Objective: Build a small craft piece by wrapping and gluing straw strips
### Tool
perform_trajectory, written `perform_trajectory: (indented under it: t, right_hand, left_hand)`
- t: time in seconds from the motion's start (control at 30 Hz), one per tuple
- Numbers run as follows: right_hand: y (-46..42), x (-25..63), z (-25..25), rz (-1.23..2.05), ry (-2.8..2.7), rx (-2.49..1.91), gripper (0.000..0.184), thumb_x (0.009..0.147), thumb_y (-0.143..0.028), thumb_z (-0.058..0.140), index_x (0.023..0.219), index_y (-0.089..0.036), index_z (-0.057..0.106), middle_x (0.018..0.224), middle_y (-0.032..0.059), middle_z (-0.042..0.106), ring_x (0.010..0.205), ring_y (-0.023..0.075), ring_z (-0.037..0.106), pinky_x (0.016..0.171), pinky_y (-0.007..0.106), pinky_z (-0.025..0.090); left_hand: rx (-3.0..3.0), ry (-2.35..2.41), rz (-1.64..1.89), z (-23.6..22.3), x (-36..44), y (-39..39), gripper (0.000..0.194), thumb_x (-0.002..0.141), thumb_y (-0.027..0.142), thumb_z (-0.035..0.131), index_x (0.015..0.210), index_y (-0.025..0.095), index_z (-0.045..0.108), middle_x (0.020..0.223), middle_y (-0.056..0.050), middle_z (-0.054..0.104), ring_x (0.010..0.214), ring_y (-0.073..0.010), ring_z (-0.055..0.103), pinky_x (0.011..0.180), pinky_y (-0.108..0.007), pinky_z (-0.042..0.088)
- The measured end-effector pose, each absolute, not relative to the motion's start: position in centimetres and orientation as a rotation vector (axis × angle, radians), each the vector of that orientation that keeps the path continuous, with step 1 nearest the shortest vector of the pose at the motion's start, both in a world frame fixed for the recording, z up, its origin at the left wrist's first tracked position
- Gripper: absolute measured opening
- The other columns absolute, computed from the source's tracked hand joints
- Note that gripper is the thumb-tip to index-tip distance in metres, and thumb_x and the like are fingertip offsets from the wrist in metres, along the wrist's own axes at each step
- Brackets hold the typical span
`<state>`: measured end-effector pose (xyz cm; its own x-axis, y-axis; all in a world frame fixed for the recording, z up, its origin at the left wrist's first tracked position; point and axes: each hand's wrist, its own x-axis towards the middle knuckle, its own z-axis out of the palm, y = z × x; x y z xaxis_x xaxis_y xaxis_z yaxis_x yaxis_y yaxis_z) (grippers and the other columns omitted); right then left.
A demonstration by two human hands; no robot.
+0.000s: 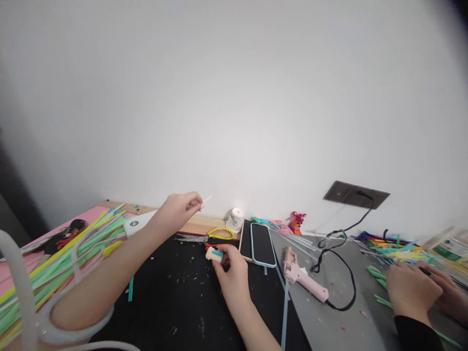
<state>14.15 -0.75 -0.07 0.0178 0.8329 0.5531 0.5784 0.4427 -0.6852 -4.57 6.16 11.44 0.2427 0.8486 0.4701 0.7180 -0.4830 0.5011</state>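
My left hand (181, 210) is raised near the wall, with thumb and fingers pinched on a short, thin white strip (206, 200). Lower and to the right, my right hand (234, 275) grips a small cream-and-blue craft piece (211, 254) between thumb and fingers, over the black mat (171, 297). Just behind that piece lie scissors with yellow handles (221, 233). A phone (263, 245) in a pale blue case rests to the right of my right hand. An upturned white paper cup (236, 220) stands against the wall.
Fuzzy green and yellow stems (84, 248) pile up on the left. A pink glue gun (305, 279) lies on the grey table, its black cord running to a wall socket (356, 195). At right, another person's hands (413, 290) work near colourful stems (395, 251).
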Motion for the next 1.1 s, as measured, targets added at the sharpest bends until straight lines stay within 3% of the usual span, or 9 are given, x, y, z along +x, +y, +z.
perform_trajectory:
  t: [0.13,0.23,0.37,0.43,0.6,0.8,0.9,1.1]
  right_hand:
    - [-0.8,14.2,0.3,0.310,-1.624,-1.223,0.024,0.070,-0.008,0.053,0.090,-0.017,0.062,0.079,0.0033,0.062,0.058,0.0138,0.053,0.056,0.023,0.046]
    - [-1.0,14.2,0.6,0.341,-1.587,-1.221,0.025,0.072,-0.009,0.054,0.094,-0.017,0.061,0.082,0.0039,0.063,0.061,0.0144,0.055,0.059,0.025,0.048]
    - [-1.6,13.9,1.2,0.389,-1.569,-1.190,0.028,0.071,-0.009,0.056,0.098,-0.019,0.060,0.084,0.0041,0.064,0.066,0.0161,0.058,0.063,0.027,0.050]
    - [-1.9,13.7,1.4,0.408,-1.602,-1.156,0.028,0.073,-0.009,0.056,0.098,-0.020,0.060,0.086,0.0042,0.065,0.069,0.0166,0.059,0.065,0.027,0.050]
    - [-2.1,13.3,1.8,0.455,-1.681,-1.101,0.031,0.073,-0.007,0.057,0.101,-0.020,0.060,0.092,0.0045,0.065,0.075,0.0170,0.060,0.070,0.028,0.051]
    - [-2.4,15.6,4.3,0.383,-1.664,-1.166,0.040,0.074,-0.011,0.055,0.113,-0.020,0.054,0.104,0.0076,0.064,0.085,0.0194,0.061,0.079,0.033,0.050]
    - [-2.7,19.6,5.9,0.258,-1.586,-1.354,0.036,0.078,-0.017,0.048,0.114,-0.019,0.053,0.101,0.0086,0.065,0.090,0.0220,0.061,0.080,0.036,0.049]
    - [-3.3,31.3,4.6,0.046,-1.541,-2.156,0.055,0.069,-0.012,0.047,0.123,-0.020,0.050,0.111,0.0123,0.063,0.103,0.0270,0.060,0.082,0.036,0.045]
  left_hand:
    - [2.319,1.443,1.064,8.1,-5.1,6.4,0.027,0.078,0.034,0.054,0.097,0.020,0.066,0.107,-0.010,0.071,0.102,-0.0285,0.062,0.089,-0.040,0.046]
    - [2.278,1.293,1.048,6.7,-5.0,4.5,0.032,0.079,0.038,0.055,0.105,0.023,0.065,0.111,-0.005,0.069,0.103,-0.0256,0.062,0.089,-0.035,0.048]
    - [1.862,1.023,0.985,5.1,-4.2,2.0,0.044,0.070,0.032,0.068,0.113,0.026,0.062,0.117,-0.006,0.066,0.105,-0.0275,0.061,0.089,-0.038,0.049]
    - [1.663,0.886,0.894,4.3,-3.6,1.4,0.047,0.069,0.027,0.069,0.115,0.025,0.060,0.109,-0.006,0.070,0.095,-0.0254,0.066,0.084,-0.038,0.053]
    - [1.441,0.829,0.952,2.8,-3.0,1.2,0.023,0.072,0.026,0.068,0.095,0.022,0.065,0.097,-0.004,0.073,0.095,-0.0239,0.067,0.088,-0.037,0.051]
    - [1.381,0.896,1.016,1.8,-3.8,1.4,0.026,0.070,0.027,0.071,0.094,0.022,0.064,0.095,-0.004,0.074,0.095,-0.0247,0.067,0.090,-0.038,0.049]
    - [1.348,0.946,1.047,1.2,-3.8,1.5,0.026,0.069,0.028,0.071,0.093,0.023,0.063,0.094,-0.004,0.074,0.094,-0.0255,0.068,0.088,-0.038,0.050]
    - [1.279,0.931,1.120,0.8,-3.0,1.5,0.029,0.066,0.030,0.073,0.092,0.022,0.064,0.095,-0.005,0.075,0.097,-0.0278,0.068,0.090,-0.040,0.050]
